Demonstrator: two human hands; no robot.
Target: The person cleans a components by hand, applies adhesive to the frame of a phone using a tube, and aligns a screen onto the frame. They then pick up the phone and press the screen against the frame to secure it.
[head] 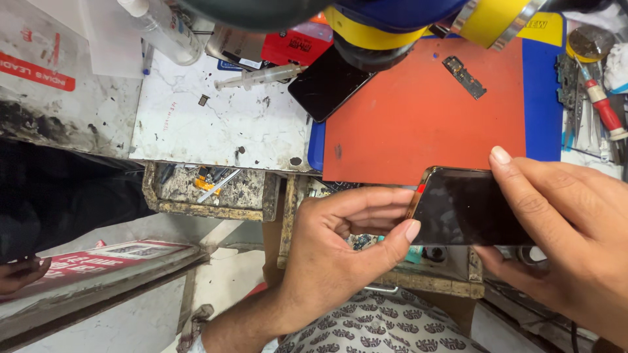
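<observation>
I hold a dark smartphone (466, 208) with a gold-coloured frame in both hands, screen up, below the near edge of the orange work mat (425, 117). My left hand (340, 248) pinches its left end, thumb on the screen's lower corner and fingers behind the edge. Along the phone's right side lies my right hand (569, 222), index finger on the top edge and thumb underneath.
A second dark phone (327, 82) lies at the mat's upper left, beside a syringe (258, 76). A small circuit board (464, 76) rests on the mat. Screwdrivers and tweezers (598, 98) lie at the right. An open drawer (209, 189) holds small tools. A microscope head (392, 26) hangs above.
</observation>
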